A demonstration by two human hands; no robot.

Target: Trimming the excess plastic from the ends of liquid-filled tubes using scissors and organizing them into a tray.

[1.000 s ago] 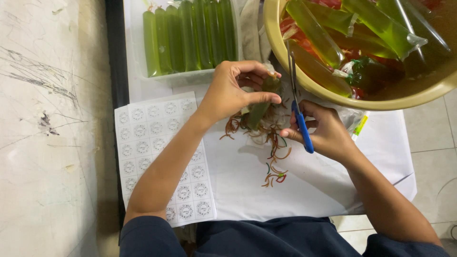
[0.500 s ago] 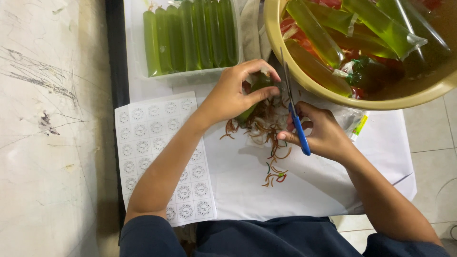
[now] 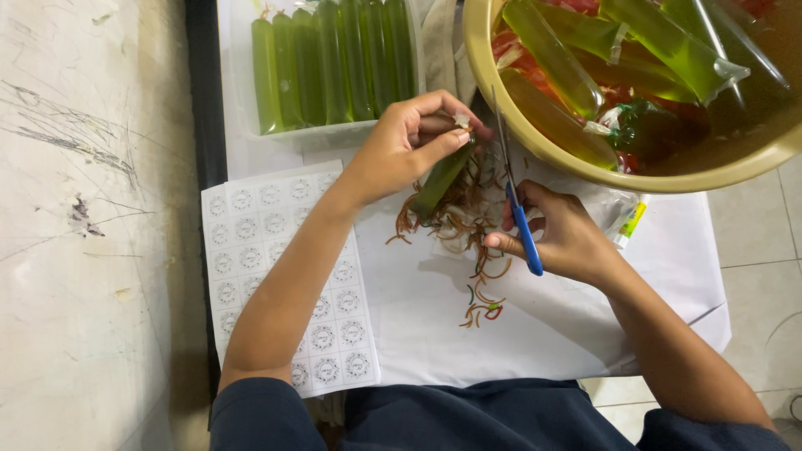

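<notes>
Your left hand [image 3: 401,150] lifted green tube [image 3: 441,179] slightly, now pinching its clear top end between fingertips. Your right hand [image 3: 560,238] swung blue-handled scissors [image 3: 514,196] more upright, blades closer beside pinched end.

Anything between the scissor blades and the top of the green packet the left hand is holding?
Nothing visible. The left hand pinches the green packet at its top; the scissors in the right hand stand just right of it, blades pointing up. Only loose rubber bands lie underneath on the white sheet.
</notes>
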